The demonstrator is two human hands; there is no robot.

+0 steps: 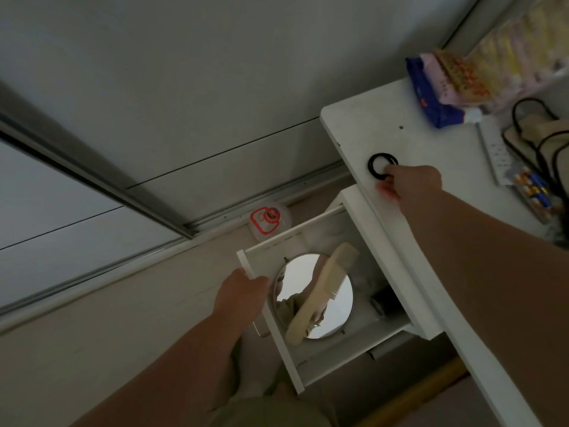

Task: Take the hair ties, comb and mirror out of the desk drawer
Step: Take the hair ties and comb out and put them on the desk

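The white desk drawer (295, 359) stands pulled open. Inside lie a round mirror (334, 306) and, across it, a cream comb (320, 291). A dark object (385, 300) sits in the drawer's right part, half hidden under the desk edge. Black hair ties (377, 166) lie on the white desk top (363, 124). My right hand (409, 183) rests on the desk top with its fingertips pinching the hair ties' near edge. My left hand (243, 294) grips the drawer's front panel.
A blue and pink packet (437, 94) lies at the desk's far end. A white power strip (497, 152), a bag with black straps (535, 131) and batteries (532, 189) crowd the right side. A clear plastic container with red print (268, 220) sits on the floor.
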